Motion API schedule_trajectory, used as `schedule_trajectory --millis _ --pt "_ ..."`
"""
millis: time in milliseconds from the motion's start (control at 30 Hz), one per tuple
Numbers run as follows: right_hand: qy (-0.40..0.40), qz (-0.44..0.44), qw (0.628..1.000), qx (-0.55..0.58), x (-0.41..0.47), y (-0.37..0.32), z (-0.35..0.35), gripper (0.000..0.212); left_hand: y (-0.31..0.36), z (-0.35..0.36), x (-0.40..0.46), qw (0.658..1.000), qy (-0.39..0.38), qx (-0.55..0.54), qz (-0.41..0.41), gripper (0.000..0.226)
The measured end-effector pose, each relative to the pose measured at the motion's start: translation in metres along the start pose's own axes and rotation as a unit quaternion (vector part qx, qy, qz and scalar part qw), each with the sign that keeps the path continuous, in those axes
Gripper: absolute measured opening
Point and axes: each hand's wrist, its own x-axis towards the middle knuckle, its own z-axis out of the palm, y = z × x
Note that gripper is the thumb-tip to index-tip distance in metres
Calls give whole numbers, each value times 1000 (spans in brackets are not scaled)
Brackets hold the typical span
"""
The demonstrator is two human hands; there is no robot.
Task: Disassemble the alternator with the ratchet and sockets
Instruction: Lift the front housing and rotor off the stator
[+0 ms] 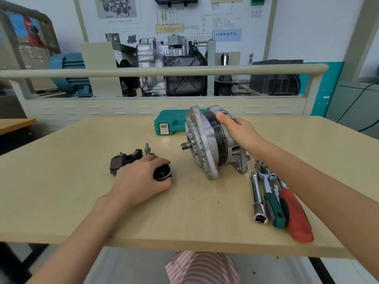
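Observation:
The silver alternator stands on its edge mid-table, its bare shaft pointing left. My right hand grips its rear housing from above, thumb on the top rim. My left hand holds a black round pulley down on the table to the left. Just behind that hand lie removed black parts and a small stud. On the right lie the ratchet with a green handle, a long chrome socket extension and a red-handled tool.
A green socket case lies closed behind the alternator. The wooden table ends at a front edge near my body. A beige rail and an engine display stand beyond the far edge.

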Motion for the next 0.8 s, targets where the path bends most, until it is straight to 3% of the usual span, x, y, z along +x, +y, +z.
schedule_trajectory --millis 200,433,800 --pt "-10 34 998 54 -4 -1 2 67 -18 4 9 991 21 120 54 47" --pt "8 36 996 77 -8 -1 6 64 -33 12 20 995 -3 97 32 49" --pt "-16 92 995 31 -20 -2 7 71 -47 17 30 994 42 74 62 46"
